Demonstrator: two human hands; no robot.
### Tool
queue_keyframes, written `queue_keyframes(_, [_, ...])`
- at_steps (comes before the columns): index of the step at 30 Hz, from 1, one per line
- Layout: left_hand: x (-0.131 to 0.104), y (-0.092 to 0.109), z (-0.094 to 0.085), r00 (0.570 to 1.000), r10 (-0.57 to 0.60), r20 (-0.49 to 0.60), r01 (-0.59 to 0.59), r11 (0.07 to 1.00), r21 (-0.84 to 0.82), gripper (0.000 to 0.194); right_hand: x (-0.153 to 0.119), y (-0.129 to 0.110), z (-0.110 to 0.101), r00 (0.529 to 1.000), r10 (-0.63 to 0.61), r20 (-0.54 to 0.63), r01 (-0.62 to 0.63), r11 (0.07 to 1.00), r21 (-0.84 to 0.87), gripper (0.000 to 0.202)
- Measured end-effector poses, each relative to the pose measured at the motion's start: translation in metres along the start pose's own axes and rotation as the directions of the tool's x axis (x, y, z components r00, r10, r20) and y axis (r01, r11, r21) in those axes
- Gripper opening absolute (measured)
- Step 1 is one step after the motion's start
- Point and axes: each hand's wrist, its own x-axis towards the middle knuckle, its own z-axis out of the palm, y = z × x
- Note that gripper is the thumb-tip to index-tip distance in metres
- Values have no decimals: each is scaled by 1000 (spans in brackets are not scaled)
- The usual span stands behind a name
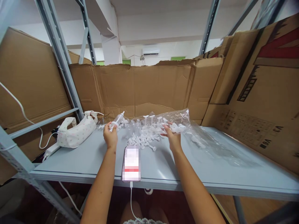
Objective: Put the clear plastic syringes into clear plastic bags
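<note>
My left hand [110,133] is closed around a small clear plastic bottle [117,120] with printed marks and a narrow nozzle, tilted up to the right. At the mouth of a clear plastic bag [179,118], my right hand [172,137] has its fingers apart, beside white plastic pieces [177,128]. Whether those fingers touch a piece is hard to make out. Between my hands lies a pile of small white plastic parts [142,140]. Clear bottles [135,127] stand behind the pile, and several white T-shaped pieces [151,117] stick up near the bag.
A phone [131,163] on a white cable lies at the shelf's [158,171] front edge. To the left sit a white patterned pouch [78,133] and a white power strip [51,150]. Cardboard [144,90] walls the back; a large box [263,102] stands right.
</note>
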Motion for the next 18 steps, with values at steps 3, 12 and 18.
queue_keyframes(3, [5,-5,-4,996,59,-69,-33,943,330,31,-1,6,-1,998,-38,45,44,988,-149,56])
queue_keyframes(12, [8,-14,-6,999,-40,28,12,763,646,31,2,20,-6,978,-179,106,207,900,-384,56])
queue_keyframes(18, [4,-13,-5,992,-42,118,-56,694,718,29,1,15,-6,977,-180,116,211,904,-372,59])
